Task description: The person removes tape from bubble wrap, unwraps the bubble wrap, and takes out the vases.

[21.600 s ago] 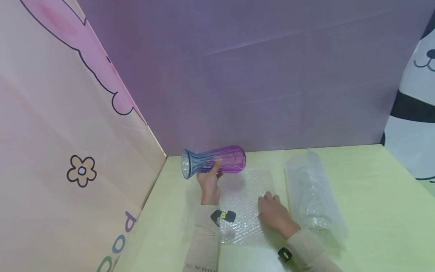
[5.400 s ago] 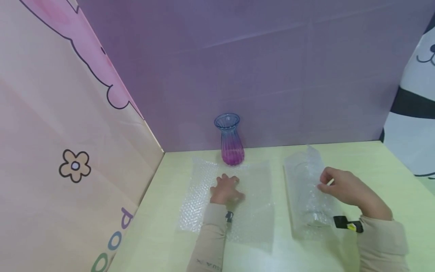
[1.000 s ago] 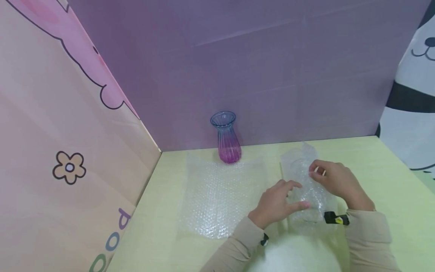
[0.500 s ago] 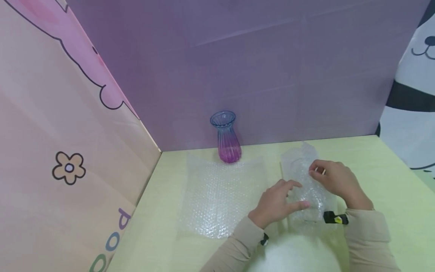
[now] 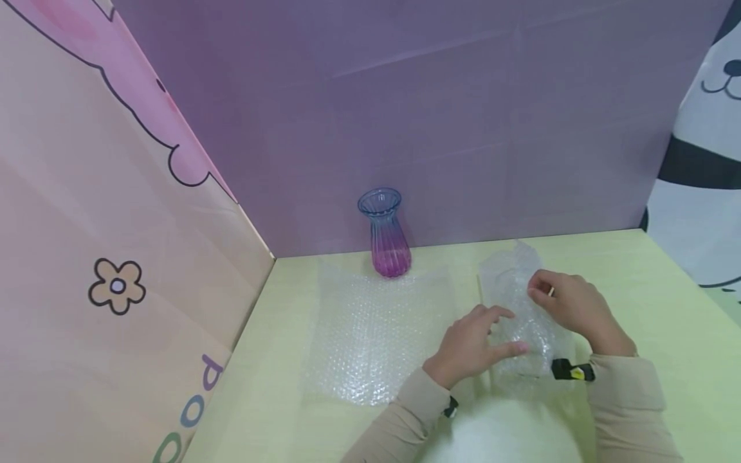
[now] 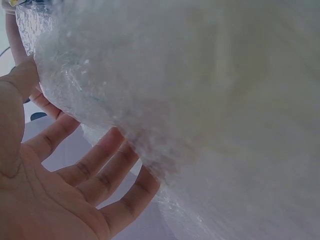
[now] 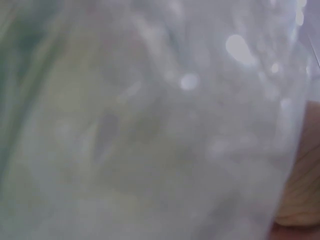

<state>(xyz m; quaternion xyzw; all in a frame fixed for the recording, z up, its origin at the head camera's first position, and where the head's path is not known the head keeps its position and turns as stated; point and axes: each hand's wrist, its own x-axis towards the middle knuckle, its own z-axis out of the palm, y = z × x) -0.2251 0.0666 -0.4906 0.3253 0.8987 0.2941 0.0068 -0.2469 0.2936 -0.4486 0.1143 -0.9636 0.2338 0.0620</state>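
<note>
A bubble-wrapped bundle (image 5: 521,321), roughly cylindrical and translucent, lies at the right of the table; what is inside is blurred by the plastic. My right hand (image 5: 573,308) pinches the bubble wrap on its right side between thumb and fingertips. With thumb and forefinger spread, my left hand (image 5: 471,341) rests against the bundle's left side. The left wrist view shows its lightly bent fingers (image 6: 100,165) touching the wrap. Blurred plastic fills most of the right wrist view. A glass vase (image 5: 390,244), blue at the rim and purple below, stands upright at the back.
A flat sheet of bubble wrap (image 5: 370,334) lies left of the bundle, its far edge at the vase's base. The pale yellow table (image 5: 249,399) meets a purple back panel (image 5: 451,128) and a decorated left panel (image 5: 139,193).
The vase, earlier held sideways in the left hand, now stands at the back. The left hand has since moved from the flat sheet to the bundle. Over the last second both hands stay nearly still.
</note>
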